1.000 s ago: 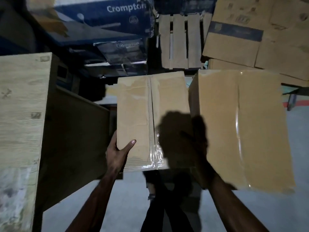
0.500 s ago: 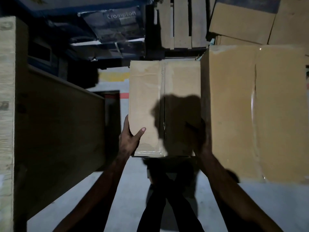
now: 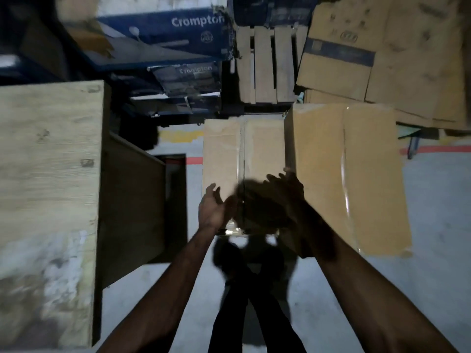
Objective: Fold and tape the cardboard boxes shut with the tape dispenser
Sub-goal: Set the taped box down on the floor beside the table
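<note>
A small taped cardboard box (image 3: 224, 154) stands in front of me, its top flaps closed with clear tape along the middle seam. Pressed against its right side stands a larger taped cardboard box (image 3: 356, 174). My left hand (image 3: 212, 208) hovers with spread fingers just off the small box's near left corner and holds nothing. My right hand (image 3: 288, 192) is blurred, fingers extended, above the small box's near right part, also holding nothing. A dark shadow covers the near part of the box top. No tape dispenser is in view.
A tall wooden crate (image 3: 48, 187) stands close on the left. Blue Crompton cartons (image 3: 165, 34), a wooden pallet (image 3: 265, 64) and flattened cardboard boxes (image 3: 382, 52) are stacked behind. Grey floor (image 3: 433, 250) lies to the right; my legs show below the box.
Both hands gripped the small box's near corners while setting it down beside the larger box. Now they have let go and lifted off it, fingers spread.
</note>
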Tool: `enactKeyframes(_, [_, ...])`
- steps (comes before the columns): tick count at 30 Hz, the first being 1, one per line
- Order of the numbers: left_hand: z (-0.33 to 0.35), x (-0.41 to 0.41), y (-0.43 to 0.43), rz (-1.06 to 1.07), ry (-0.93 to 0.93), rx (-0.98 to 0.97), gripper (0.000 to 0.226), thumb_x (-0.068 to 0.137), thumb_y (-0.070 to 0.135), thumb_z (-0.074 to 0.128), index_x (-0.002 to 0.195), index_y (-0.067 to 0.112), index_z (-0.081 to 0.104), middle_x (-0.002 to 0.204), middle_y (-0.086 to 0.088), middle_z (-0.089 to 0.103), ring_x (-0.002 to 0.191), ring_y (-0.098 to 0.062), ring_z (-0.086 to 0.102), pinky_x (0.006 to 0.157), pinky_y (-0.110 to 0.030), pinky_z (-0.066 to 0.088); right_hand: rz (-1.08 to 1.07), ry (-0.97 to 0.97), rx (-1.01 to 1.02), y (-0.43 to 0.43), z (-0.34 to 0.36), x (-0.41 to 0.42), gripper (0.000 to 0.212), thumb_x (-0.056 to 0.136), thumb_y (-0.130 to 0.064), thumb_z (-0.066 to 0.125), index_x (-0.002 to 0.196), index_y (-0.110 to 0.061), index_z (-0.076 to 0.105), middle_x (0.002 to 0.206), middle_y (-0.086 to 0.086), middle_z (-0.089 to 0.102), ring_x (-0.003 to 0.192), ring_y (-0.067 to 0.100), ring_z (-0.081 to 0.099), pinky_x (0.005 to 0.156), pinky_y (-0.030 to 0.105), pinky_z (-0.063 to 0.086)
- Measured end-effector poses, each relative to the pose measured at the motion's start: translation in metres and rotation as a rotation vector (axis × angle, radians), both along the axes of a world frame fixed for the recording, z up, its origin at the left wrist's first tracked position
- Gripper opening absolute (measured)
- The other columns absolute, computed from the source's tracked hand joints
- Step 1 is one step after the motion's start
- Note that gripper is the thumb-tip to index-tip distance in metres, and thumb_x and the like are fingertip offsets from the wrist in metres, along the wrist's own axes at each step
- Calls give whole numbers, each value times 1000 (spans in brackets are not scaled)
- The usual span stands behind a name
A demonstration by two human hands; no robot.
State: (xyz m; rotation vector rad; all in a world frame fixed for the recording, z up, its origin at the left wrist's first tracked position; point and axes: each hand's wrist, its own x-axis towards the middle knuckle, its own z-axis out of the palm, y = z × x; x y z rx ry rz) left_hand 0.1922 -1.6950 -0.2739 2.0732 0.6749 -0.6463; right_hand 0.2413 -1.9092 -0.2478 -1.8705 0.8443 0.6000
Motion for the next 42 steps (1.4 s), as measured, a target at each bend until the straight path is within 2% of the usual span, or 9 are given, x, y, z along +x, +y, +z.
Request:
enactKeyframes(3, [60, -29, -15, -57, -106, -37, 21, 101, 18, 65, 122, 15, 65, 107, -5, 70, 118, -32, 64, 91, -34, 58, 16, -42, 60, 11, 69, -17, 67, 94, -41, 73, 150, -20, 43, 148, 9, 54, 105, 14, 64, 97, 26, 50])
enactKeyframes(6, [98, -64, -24, -92, -220, -116, 41, 96, 26, 74, 134, 17, 63, 112, 2, 73, 102, -26, 73, 81, -38, 62, 52, -47, 83, 19, 117, -48, 62, 99, -26, 70, 152, -14, 41, 154, 14, 46, 97, 11, 55, 54, 2, 40])
enactKeyframes(9, [143, -103, -20, -112, -194, -241, 53, 89, 44, 71, 135, 20, 63, 119, 0, 75, 107, -23, 74, 90, -44, 61, 39, -114, 60, 31, 161, -90, 65, 95, -36, 74, 150, -20, 44, 154, 10, 48, 126, 22, 53, 85, 13, 48])
enactKeyframes(12, [181, -141, -17, -104, -239, -260, 45, 92, 38, 77, 128, 12, 67, 116, 2, 76, 103, -14, 73, 86, -25, 60, 38, -174, 84, 35, 191, -141, 68, 91, -49, 74, 149, -27, 46, 154, 6, 50, 138, 21, 49, 112, 37, 40])
enactKeyframes(17, [227, -197, -3, 19, -242, -338, 21, 96, 30, 73, 115, 21, 74, 110, 2, 76, 105, -17, 71, 83, -20, 53, 63, -173, 108, 34, 231, -214, 62, 93, -45, 73, 148, -29, 49, 149, 1, 51, 116, 14, 51, 76, 19, 45])
enactKeyframes(23, [245, -277, 15, -29, -330, -419, 19, 95, 31, 73, 112, 23, 77, 102, 6, 79, 97, -12, 72, 93, -32, 56, 149, -250, 101, 47, 249, -295, 60, 89, -50, 76, 142, -33, 52, 142, -2, 57, 121, 15, 56, 97, 32, 48])
enactKeyframes(33, [258, -419, 58, 138, -227, -406, 34, 80, 48, 72, 105, 25, 77, 89, 6, 76, 86, -4, 71, 83, -30, 55, 330, -171, 169, 122, 244, -419, 62, 91, -50, 74, 144, -27, 53, 148, -4, 53, 122, 16, 56, 99, 28, 42])
enactKeyframes(37, [254, -455, 102, 230, -247, -374, 36, 76, 56, 75, 102, 30, 78, 87, 6, 76, 89, -14, 73, 92, -43, 60, 418, -168, 190, 167, 248, -443, 63, 91, -50, 73, 145, -27, 52, 150, -1, 51, 120, 20, 60, 102, 33, 45])
enactKeyframes(42, [269, -480, 173, 314, -289, -412, 14, 98, 29, 71, 111, 26, 77, 96, 0, 77, 95, -15, 73, 87, -24, 54, 511, -178, 189, 239, 253, -462, 61, 91, -53, 72, 144, -32, 52, 149, -4, 51, 121, 19, 59, 101, 34, 47])
